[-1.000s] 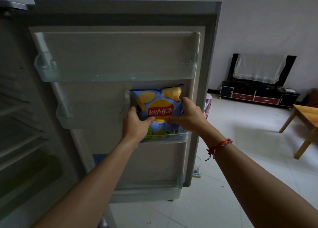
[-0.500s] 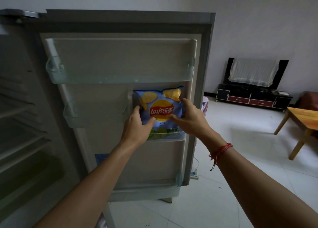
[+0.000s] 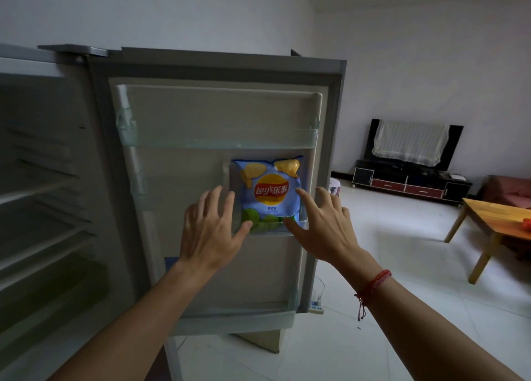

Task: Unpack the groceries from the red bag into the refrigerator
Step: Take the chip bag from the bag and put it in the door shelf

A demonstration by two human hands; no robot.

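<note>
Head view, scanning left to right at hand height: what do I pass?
Fridge shelves → left hand → chip bag in the door bin → right hand → TV stand → wooden table.

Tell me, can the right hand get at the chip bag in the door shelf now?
Probably yes. The right hand is open just beside the chip bag, which stands upright in the door shelf. Nothing lies between them, and the left hand is off to the other side.

Both arms reach forward, left hand and right hand spread, grip empty.
</note>
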